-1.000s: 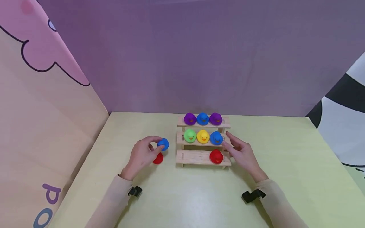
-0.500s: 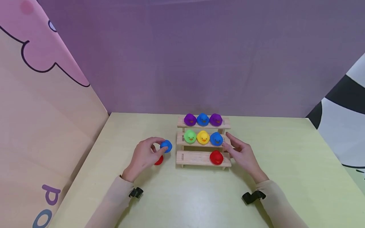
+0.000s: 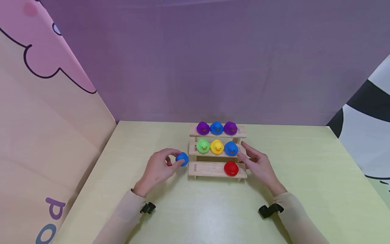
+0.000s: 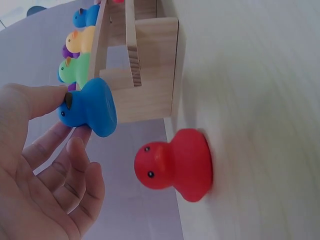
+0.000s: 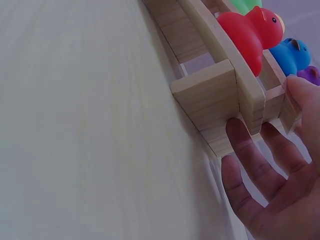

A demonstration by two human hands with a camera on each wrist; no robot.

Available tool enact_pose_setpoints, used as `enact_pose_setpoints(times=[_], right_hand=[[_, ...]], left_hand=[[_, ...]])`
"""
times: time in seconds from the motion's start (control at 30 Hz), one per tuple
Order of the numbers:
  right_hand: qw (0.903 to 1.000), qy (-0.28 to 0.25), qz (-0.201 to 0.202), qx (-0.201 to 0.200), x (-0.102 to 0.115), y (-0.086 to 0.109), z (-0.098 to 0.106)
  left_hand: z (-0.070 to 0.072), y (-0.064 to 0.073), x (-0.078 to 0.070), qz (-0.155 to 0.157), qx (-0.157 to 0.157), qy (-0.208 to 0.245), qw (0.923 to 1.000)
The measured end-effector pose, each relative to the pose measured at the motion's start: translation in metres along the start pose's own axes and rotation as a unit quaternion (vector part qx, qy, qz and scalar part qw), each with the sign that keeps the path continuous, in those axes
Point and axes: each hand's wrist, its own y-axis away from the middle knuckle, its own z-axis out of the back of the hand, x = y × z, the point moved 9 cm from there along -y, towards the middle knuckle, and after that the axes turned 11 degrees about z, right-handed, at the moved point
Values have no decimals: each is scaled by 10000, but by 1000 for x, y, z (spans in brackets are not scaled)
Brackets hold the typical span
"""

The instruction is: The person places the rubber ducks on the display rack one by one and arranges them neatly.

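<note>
My left hand (image 3: pixel 159 166) pinches a blue rubber duck (image 4: pixel 90 107) between thumb and fingertips, just left of a wooden three-step rack (image 3: pixel 210 168). In the left wrist view the duck is tipped sideways, its flat base facing away from the palm. Below it a red rubber duck (image 4: pixel 177 165) stands on the table; the left hand mostly hides it in the head view. At the rack's right end, my right hand (image 3: pixel 259 166) rests with fingers extended against the side and thumb by the middle step. Another red duck (image 3: pixel 231 168) sits at the right of the lowest step.
The middle step bears a green duck (image 3: pixel 202 145), a yellow duck (image 3: pixel 217 146) and a blue duck (image 3: pixel 231 148). On the top step, another blue duck (image 3: pixel 217 128) sits between two purple ducks. A purple backdrop (image 3: pixel 195 61) rises behind the table (image 3: pixel 195 210).
My left hand has moved right and slightly toward me with the blue duck, closer to the rack's left end. The right hand and the ducks on the rack stay put.
</note>
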Motion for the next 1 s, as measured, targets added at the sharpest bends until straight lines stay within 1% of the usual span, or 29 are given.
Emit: enact_pose_setpoints(times=[0.23,0.4,0.53,0.73,1.0], right_hand=[[9999,135,-48,28,-1,-1,-1],[9999,138,-87,12,-1,1,0],[9999,84,-82,31,2,2,1],[10000,48,-43,53,4,1,0],[10000,78,-20,47,4,1,0]], left_hand=[[-6,2,-9,-58,92,44,9999],[-13,3,-16,-156,174,66,9997],[-18,5,-19,-160,237,122,9995],[-30,7,-24,-208,468,138,9986],[-48,7,-36,-410,672,193,9967]])
